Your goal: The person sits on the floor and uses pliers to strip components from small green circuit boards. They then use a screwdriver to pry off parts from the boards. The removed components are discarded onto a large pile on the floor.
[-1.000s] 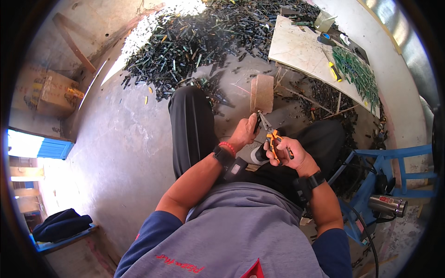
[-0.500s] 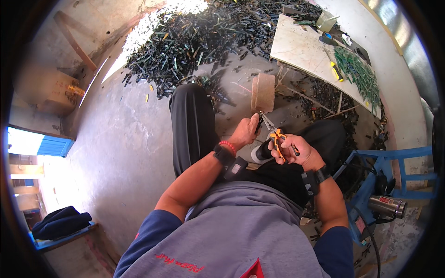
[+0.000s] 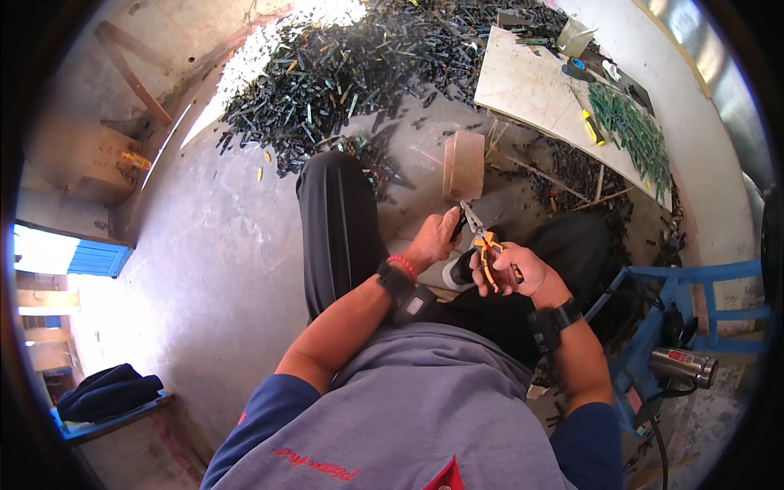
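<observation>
My left hand (image 3: 433, 239), with a red bead bracelet at the wrist, is closed on a small dark strip (image 3: 459, 224) pinched between thumb and fingers. My right hand (image 3: 523, 273) grips long-nose pliers (image 3: 488, 246) with orange and black handles. The pliers point forward and left, and their metal jaws reach the end of the dark strip beside my left thumb. Whether the jaws grip it I cannot tell. Just beyond the jaw tips stands a brown block (image 3: 464, 166) on the floor.
A large heap of dark strips (image 3: 351, 82) covers the floor ahead. To the right, a pale tabletop (image 3: 523, 82) bears green strips (image 3: 629, 135), a yellow-handled tool (image 3: 593, 128) and a cup (image 3: 576, 37). A blue chair (image 3: 645, 359) with a metal flask (image 3: 683, 367) stands near my right elbow.
The pliers have tilted a little more upright, and their jaws now look closer together. My left hand has shifted slightly to the right with the dark strip.
</observation>
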Tool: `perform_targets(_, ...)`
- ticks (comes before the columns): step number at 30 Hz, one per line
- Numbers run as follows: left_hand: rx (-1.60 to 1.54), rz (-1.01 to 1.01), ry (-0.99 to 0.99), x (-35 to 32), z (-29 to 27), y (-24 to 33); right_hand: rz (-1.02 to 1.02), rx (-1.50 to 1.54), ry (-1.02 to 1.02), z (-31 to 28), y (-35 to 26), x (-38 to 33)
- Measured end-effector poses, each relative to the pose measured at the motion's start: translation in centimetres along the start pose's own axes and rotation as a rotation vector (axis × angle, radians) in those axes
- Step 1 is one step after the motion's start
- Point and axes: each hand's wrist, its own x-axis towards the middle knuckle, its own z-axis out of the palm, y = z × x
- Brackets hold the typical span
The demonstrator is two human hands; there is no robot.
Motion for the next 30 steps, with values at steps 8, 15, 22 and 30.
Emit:
perform_targets(8, 0.255, 0.126, -0.009, 1.1, -0.1, -1.9, -0.081, -0.070, 0.081, 0.7, 0.6, -0.4)
perform_targets(15, 0.066, 0.118, 0.016, 0.9, -0.2, -1.4, -0.151, -0.182, 0.255, 2.1, 1.3, 0.2)
perform_targets(22, -0.239, -0.062, 0.047, -1.1, 0.1, 2.0, -0.311, 0.068, 0.233, 0.9, -0.1, -0.5)
perform_targets(30, -0.256, -0.073, 0.053, -1.2, 0.1, 2.5, -0.093, -0.104, 0.082, 1.6, 1.0, -0.4)
